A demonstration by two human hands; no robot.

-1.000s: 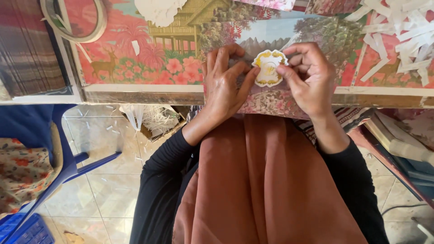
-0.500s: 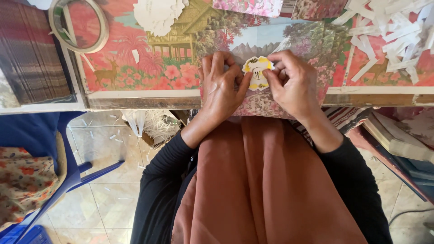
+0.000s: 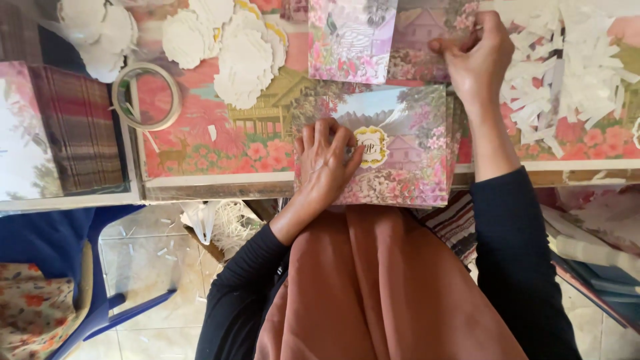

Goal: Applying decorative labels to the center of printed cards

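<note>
Many paper scraps [image 3: 573, 73] — floral tabletop [image 3: 220, 143], tiled floor [image 3: 143, 267].

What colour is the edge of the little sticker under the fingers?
The sticker has a yellow scalloped edge around a white middle; the left hand presses it down. The head view shows it.

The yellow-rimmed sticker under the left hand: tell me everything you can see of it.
The sticker is a small scalloped label, white in the middle with a yellow-gold rim and a dark mark too small to make out. It looks like thin paper or card and lies flat on the front of the floral card at the table edge. The left hand rests beside it, fingers touching its left edge.
</note>
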